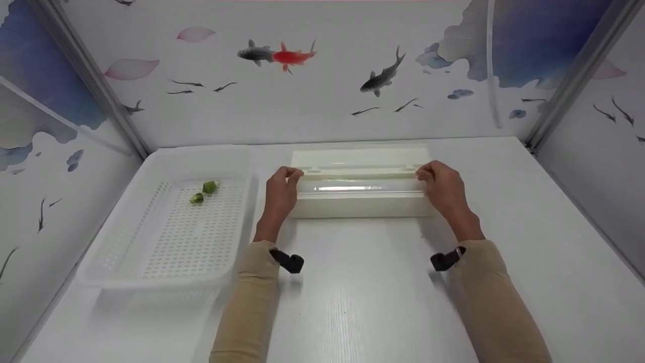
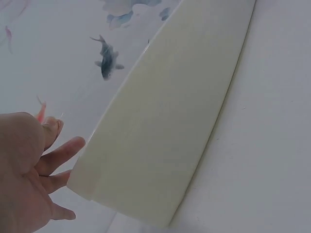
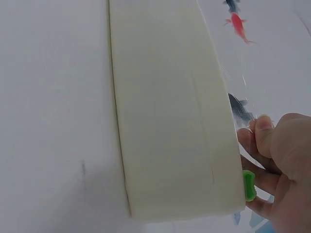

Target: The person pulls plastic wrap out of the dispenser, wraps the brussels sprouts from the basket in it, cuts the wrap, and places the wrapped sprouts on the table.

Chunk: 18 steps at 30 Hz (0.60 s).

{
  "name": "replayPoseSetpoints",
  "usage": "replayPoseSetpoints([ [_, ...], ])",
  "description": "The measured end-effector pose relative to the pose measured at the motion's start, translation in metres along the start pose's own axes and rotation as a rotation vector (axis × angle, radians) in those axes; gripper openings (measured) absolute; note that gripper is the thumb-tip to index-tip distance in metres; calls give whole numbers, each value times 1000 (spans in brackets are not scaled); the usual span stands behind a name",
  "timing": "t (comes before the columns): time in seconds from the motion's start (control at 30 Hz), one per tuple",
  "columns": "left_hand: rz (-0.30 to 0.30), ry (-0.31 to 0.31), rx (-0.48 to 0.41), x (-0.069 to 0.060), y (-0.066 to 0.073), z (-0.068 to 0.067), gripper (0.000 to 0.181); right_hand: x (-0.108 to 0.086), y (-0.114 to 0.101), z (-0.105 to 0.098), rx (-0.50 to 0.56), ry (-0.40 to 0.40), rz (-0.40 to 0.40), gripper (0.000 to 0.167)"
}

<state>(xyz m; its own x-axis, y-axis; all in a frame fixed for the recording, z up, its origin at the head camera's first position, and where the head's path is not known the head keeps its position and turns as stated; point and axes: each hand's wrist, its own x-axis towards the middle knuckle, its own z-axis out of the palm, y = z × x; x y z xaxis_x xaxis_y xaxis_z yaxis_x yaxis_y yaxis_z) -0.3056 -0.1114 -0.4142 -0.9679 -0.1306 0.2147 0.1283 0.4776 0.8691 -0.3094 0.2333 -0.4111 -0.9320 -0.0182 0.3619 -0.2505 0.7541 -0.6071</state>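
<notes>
A long cream cling film dispenser (image 1: 363, 207) lies on the table with its lid (image 1: 360, 155) raised at the back. Shiny clear cling film (image 1: 355, 186) shows in its opening. At the dispenser's left end my left hand (image 1: 282, 191) pinches the film's edge between thumb and forefinger. My right hand (image 1: 446, 190) pinches the film at the opposite end, where glints of it show in the right wrist view. A small green piece (image 3: 249, 185) sits at the dispenser's right end, beside the right fingers. The inside of the dispenser is mostly hidden by the film.
On the left stands a white plastic basket (image 1: 237, 247) with a perforated bottom, holding two small green vegetable pieces (image 1: 209, 187). White panels (image 1: 322, 111) printed with fish enclose the table (image 1: 347, 302) at the back and sides.
</notes>
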Motion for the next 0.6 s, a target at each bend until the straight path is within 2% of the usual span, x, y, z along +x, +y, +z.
replayPoseSetpoints([
  [0.13,-20,-11,-23,7,3,-1,28,12,-3,-8,21,-45,-18,27],
  [0.3,-49,-21,-75,12,6,-3,31,24,-5,-16,53,-117,7,26],
  [0.6,-58,-15,-200,18,14,-5,23,29,-4,-26,141,-170,44,35],
])
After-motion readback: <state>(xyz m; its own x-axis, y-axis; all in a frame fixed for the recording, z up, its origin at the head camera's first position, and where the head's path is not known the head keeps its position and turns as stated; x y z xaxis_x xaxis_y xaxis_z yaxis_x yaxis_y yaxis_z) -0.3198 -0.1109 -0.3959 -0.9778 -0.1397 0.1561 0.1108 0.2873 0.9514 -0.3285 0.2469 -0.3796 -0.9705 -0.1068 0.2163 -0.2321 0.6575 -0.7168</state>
